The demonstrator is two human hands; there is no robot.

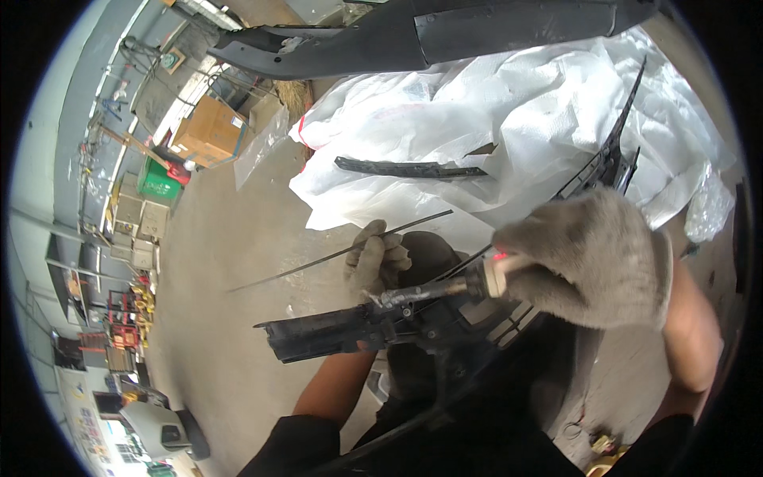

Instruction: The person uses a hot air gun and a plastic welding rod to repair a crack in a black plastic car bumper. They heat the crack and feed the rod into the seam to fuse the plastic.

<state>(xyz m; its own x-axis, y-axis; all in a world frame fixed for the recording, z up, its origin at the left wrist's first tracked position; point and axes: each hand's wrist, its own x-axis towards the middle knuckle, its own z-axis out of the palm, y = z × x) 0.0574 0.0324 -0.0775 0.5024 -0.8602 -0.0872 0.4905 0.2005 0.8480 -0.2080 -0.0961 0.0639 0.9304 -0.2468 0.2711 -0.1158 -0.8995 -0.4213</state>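
Observation:
Both my hands wear grey-beige work gloves. My left hand is closed with a thin black plastic rod between its fingers; the rod slants up to the right. In my right hand is a plastic welding gun with a metal barrel, gripped by its pale handle end. Its tip points left, just below my left hand, over a long black plastic car trim piece. This piece lies across my lap, its right part running up behind my right hand. Whether the tip touches it I cannot tell.
A white plastic-sheeted surface stands ahead, bearing a narrow black strip. Behind it lies a large dark bumper-like panel. A cardboard box and a green bin stand at the left, with a concrete floor between.

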